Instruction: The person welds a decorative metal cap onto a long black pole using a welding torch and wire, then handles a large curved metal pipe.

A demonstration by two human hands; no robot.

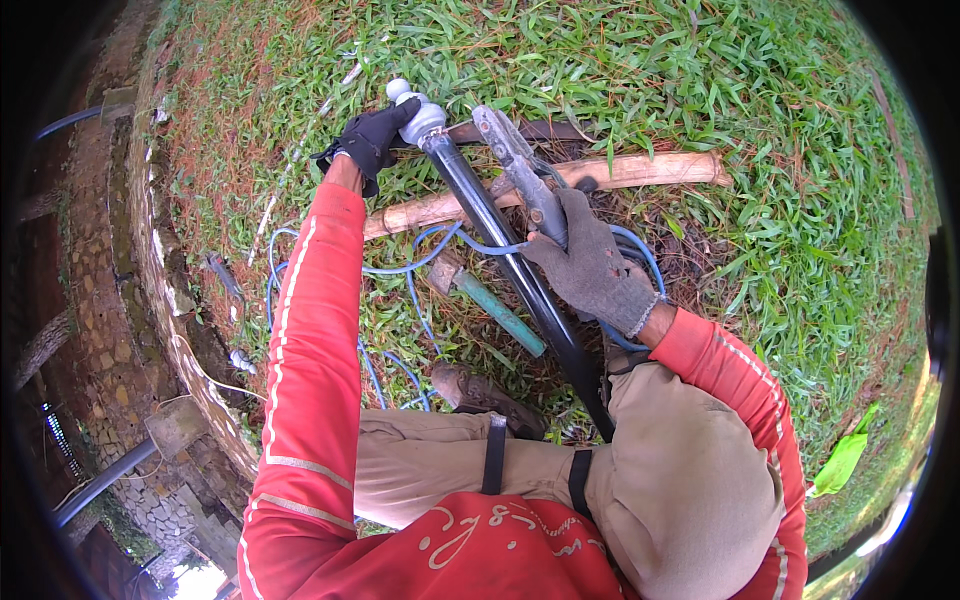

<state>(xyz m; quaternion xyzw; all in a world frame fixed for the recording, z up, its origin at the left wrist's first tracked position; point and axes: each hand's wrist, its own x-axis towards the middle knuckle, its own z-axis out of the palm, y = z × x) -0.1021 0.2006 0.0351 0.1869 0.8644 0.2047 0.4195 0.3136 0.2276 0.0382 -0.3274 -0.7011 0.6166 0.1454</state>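
My left hand (368,138), in a black glove, grips the rounded grey finial (424,122) at the far end of a black metal pole (520,270). The pole slants toward my legs and lies across a pale length of wood (620,172). In a worn grey glove, my right hand (590,255) is closed around a long, scuffed grey tool (520,175), which looks like a clamp or holder. Its far end reaches close to the finial, right of the pole; I cannot tell whether they touch. Part of its grip is hidden by my fingers.
A hammer (500,312) with a green handle lies on the grass left of the pole. Blue cable (400,270) loops under and around the work. My boot (488,398) is close by. A stone edge (165,260) borders a drop at left.
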